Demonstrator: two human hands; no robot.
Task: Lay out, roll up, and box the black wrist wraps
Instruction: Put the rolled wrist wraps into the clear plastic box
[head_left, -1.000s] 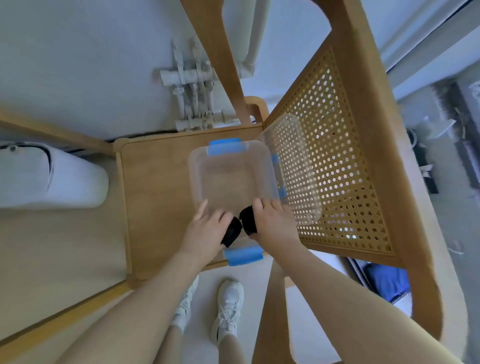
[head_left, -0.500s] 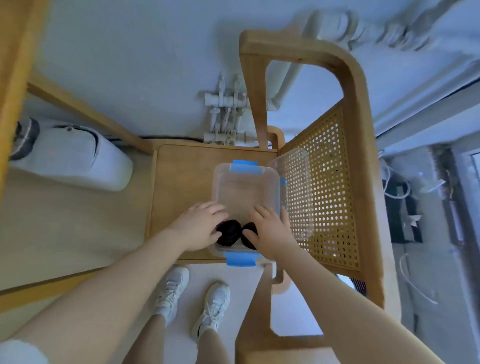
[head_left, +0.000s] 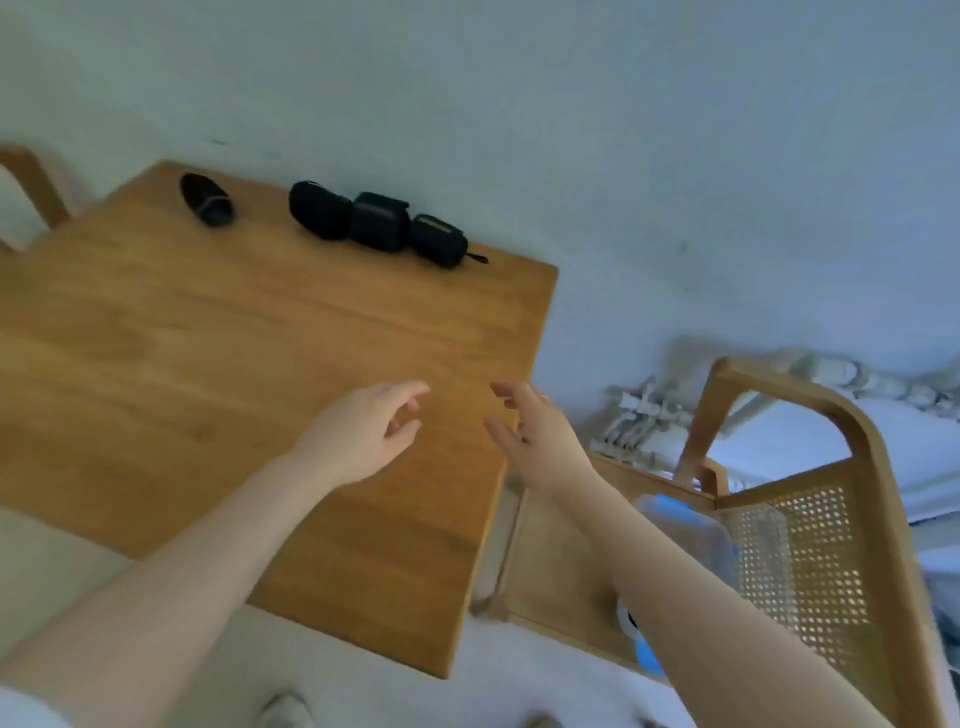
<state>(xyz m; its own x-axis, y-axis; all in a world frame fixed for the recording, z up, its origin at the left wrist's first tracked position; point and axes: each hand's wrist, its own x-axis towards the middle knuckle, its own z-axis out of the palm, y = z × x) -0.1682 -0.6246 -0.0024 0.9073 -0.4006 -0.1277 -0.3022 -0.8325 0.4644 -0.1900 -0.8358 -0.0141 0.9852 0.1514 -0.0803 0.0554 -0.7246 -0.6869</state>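
Both hands empty over table (head_left: 260, 364): left hand (head_left: 363, 431), right hand (head_left: 540, 436), fingers loosely spread. Risk: a hasty grab loosens rolled wraps (head_left: 374, 221) at far edge.

Table (head_left: 208, 364): warm honey-brown wood, darker grain streaks running lengthwise. Wall (head_left: 519, 104): pale grey-white w/ faint blue cast. Four items at far edge, all black: oval roll (head_left: 205, 199) w/ greyish end, rounded pouch (head_left: 318, 209), boxy case (head_left: 378, 222) matte black, small pouch (head_left: 438, 240) w/ thin olive-tan strip on top. Chair (head_left: 878, 467): light tan wood; back panel cane weave, tan w/ regular grid of pale holes. Box (head_left: 691, 525): clear plastic, bright blue clips. Pipes (head_left: 639, 415): off-white.
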